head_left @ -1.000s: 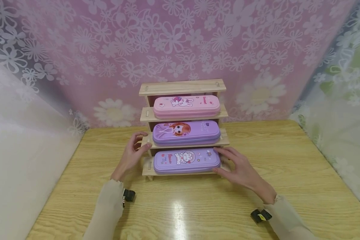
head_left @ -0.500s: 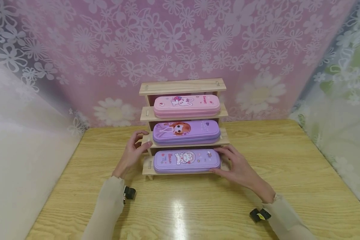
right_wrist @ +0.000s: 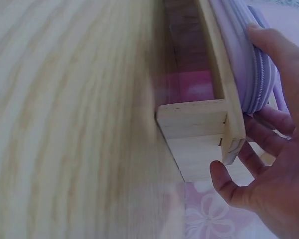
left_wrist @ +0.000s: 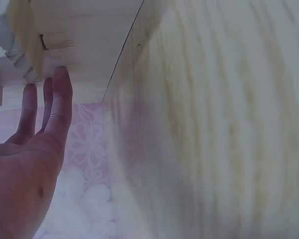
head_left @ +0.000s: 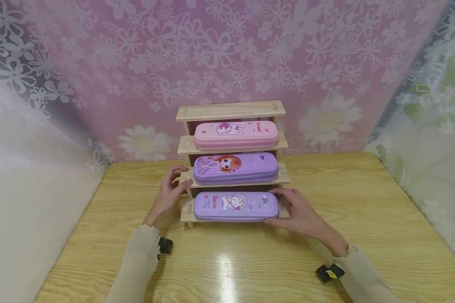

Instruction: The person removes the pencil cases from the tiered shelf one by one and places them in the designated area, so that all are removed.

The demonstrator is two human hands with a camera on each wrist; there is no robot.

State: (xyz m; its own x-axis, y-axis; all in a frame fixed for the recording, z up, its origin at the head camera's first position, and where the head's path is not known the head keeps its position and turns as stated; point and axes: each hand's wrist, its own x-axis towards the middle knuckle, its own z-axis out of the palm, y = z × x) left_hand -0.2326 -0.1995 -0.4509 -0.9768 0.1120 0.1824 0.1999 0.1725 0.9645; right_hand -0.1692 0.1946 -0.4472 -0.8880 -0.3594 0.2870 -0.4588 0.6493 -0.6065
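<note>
A light purple pencil case (head_left: 236, 206) with a cartoon astronaut print lies on the lowest step of a wooden tiered rack (head_left: 230, 111). My right hand (head_left: 302, 212) holds its right end, thumb at the front zipper side and index finger at the back corner. In the right wrist view the thumb presses the zipped side of the pencil case (right_wrist: 259, 84), while other fingers reach behind the rack's end. My left hand (head_left: 168, 195) grips the left end of the step above, thumb in front and fingers behind. The left wrist view shows its fingertips against the wood.
A purple pencil case (head_left: 236, 167) with a red-haired girl print sits on the step above, and a pink pencil case (head_left: 236, 134) with a rabbit above that. The rack stands on a wood-grain table (head_left: 197, 261) before a pink floral curtain (head_left: 227, 50).
The light purple pencil case has slid slightly toward the front of its step, with my right thumb shifting left along its front edge. My left hand has stayed nearly still.
</note>
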